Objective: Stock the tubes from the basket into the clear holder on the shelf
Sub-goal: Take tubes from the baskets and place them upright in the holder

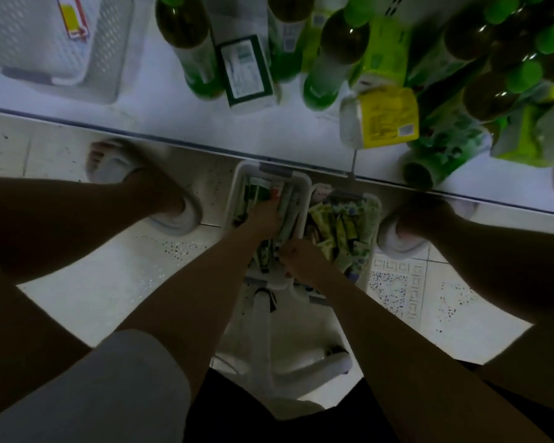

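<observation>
1. Head view, looking straight down: the job looks barely begun, to my eye. The tubes [279,215] lie heaped in a white basket [237,187] on the floor, right up against the foot of the shelf [160,119], with a second basket [373,206] of yellow-green packets just beside it
2. I can't pick out the clear holder with any certainty; a pale mesh bin [45,43] sits on the shelf at the far left, well apart from the baskets, and green bottles [333,59] crowd the shelf's right side
3. Both bare arms reach down between the knees. The left hand [263,219] is deep among the tubes, fingers lost in the pile, so I can't tell whether it has closed on one
4. The right hand [298,260] is at the basket's near end, fingers curled as if round some tubes, though it's too dim to be sure
</observation>
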`<act>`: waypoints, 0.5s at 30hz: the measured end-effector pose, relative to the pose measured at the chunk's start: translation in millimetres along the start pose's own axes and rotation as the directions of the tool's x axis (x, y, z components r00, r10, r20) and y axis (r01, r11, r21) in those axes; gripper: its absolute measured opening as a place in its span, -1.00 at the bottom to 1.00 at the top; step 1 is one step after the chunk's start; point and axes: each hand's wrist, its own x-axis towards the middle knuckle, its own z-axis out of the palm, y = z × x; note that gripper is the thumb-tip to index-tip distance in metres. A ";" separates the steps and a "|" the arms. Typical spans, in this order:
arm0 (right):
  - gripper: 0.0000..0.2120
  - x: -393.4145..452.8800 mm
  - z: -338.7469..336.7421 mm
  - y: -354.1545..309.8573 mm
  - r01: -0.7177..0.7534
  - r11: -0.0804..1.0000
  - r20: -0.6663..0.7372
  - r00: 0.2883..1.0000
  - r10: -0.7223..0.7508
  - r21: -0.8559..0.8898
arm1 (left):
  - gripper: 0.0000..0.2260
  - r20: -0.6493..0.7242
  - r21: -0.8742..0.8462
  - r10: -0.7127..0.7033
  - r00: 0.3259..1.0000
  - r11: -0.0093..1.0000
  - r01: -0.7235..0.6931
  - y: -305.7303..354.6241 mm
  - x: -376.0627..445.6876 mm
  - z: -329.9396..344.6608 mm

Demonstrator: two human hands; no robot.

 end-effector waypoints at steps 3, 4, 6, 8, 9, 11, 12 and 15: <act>-0.78 -3.8 9.9 0.8 -0.034 0.999 0.032 0.999 0.033 0.040 | -0.68 -0.062 0.038 -0.064 0.996 0.997 0.067 -4.7 9.8 6.7; -0.80 -3.8 11.2 1.1 -0.033 0.999 0.029 0.999 0.032 0.040 | -0.67 -0.083 0.139 -0.052 0.995 0.988 0.063 -4.6 10.1 8.1; -0.82 -3.3 11.5 1.1 -0.026 0.998 0.014 1.000 0.025 0.063 | -0.66 -0.155 0.243 -0.019 0.988 0.968 0.056 -5.6 11.7 8.5; -0.83 -2.5 9.8 2.1 -0.031 0.994 -0.007 0.999 0.032 0.104 | -0.74 -0.113 0.236 -0.058 0.992 0.968 0.084 -7.6 9.3 9.9; -0.82 -2.1 8.7 3.3 -0.025 0.992 -0.019 0.999 0.028 0.126 | -0.76 -0.100 0.235 -0.077 0.992 0.967 0.098 -6.1 6.1 10.5; -0.81 -0.8 6.8 4.5 -0.019 0.989 -0.029 0.999 0.023 0.147 | -0.78 -0.044 0.253 -0.102 0.994 0.961 0.110 -9.5 0.7 14.0; -0.80 -0.2 6.0 5.2 -0.023 0.990 -0.027 0.999 0.027 0.140 | -0.74 -0.048 0.258 -0.095 0.994 0.960 0.104 -13.2 -1.8 16.8; -0.82 3.7 4.7 6.0 -0.008 0.992 -0.059 0.998 0.016 0.125 | -0.63 -0.128 0.123 -0.072 0.989 0.989 0.087 -24.0 -10.2 18.4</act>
